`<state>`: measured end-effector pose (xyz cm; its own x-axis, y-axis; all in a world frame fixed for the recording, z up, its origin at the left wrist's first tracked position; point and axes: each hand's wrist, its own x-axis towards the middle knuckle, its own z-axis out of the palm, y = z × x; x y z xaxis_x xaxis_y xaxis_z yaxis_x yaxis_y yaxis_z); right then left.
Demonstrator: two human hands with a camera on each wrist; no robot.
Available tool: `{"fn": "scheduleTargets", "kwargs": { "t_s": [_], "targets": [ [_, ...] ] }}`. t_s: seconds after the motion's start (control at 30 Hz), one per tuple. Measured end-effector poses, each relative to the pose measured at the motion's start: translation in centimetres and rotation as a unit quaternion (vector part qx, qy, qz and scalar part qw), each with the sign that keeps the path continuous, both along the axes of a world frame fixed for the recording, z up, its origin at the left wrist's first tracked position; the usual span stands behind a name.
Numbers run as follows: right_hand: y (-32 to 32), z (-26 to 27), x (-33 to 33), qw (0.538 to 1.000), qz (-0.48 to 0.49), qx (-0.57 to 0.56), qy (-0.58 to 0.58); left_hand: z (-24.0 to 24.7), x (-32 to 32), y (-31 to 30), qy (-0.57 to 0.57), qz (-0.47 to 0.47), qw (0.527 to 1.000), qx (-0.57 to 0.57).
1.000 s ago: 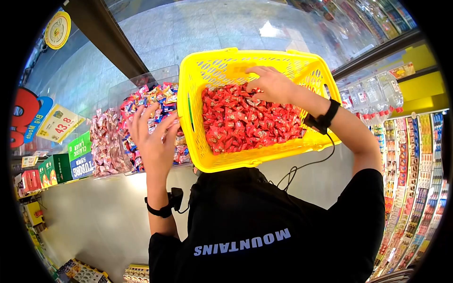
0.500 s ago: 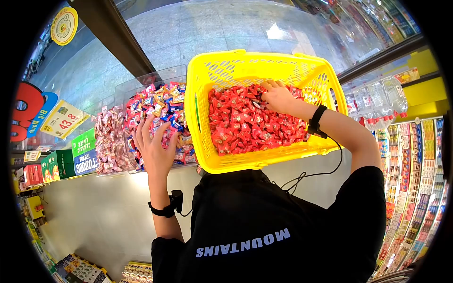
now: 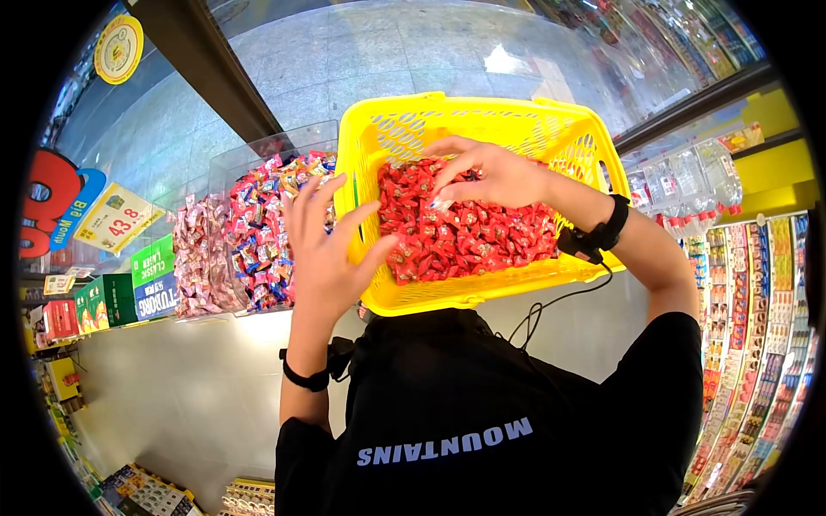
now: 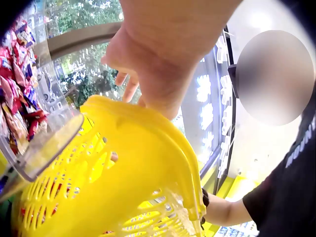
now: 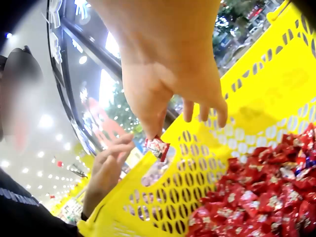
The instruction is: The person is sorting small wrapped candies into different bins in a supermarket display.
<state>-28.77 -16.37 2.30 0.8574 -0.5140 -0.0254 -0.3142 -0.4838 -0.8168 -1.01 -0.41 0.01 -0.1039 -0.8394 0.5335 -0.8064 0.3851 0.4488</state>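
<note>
Red-and-white wrapped candy (image 5: 158, 148) pinched between thumb and finger of my right hand (image 3: 499, 175), held above yellow basket (image 3: 447, 297). Red candies (image 3: 482, 236) heaped in basket below. My left hand (image 3: 331, 255) over basket's left rim, fingers spread and loose, beside clear bin (image 3: 284, 141) of mixed-colour candies (image 3: 262, 232). Black straps (image 3: 307, 380) round both wrists.

Bright light, strongly curved edges
</note>
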Motion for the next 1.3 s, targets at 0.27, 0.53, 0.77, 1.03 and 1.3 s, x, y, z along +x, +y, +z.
{"fn": "scheduleTargets", "kwargs": {
  "t_s": [0.27, 0.53, 0.77, 1.03, 1.3],
  "targets": [
    [3.5, 1.0, 2.5, 0.997, 0.037, 0.016, -0.064, -0.6, -2.9, -0.7, -0.021, -0.034, 0.999, -0.024],
    [-2.4, -4.1, -3.3, 0.931, 0.026, -0.192, 0.309, -3.9, 4.1, 1.9, 0.015, 0.134, 0.99, -0.036],
    [-3.6, -14.4, -7.3, 0.873, -0.019, -0.351, 0.339, -8.7, 6.2, 3.2, -0.082, 0.196, 0.976, 0.046],
    [-4.9, -10.4, -5.4, 0.912, -0.02, -0.239, 0.334, -6.5, 4.8, 2.9, -0.021, 0.183, 0.983, 0.013],
    [1.6, 1.6, -0.1, 0.966, 0.041, -0.253, 0.037, 1.3, -0.2, 1.4, -0.014, 0.026, 0.999, -0.015]
  ]
}}
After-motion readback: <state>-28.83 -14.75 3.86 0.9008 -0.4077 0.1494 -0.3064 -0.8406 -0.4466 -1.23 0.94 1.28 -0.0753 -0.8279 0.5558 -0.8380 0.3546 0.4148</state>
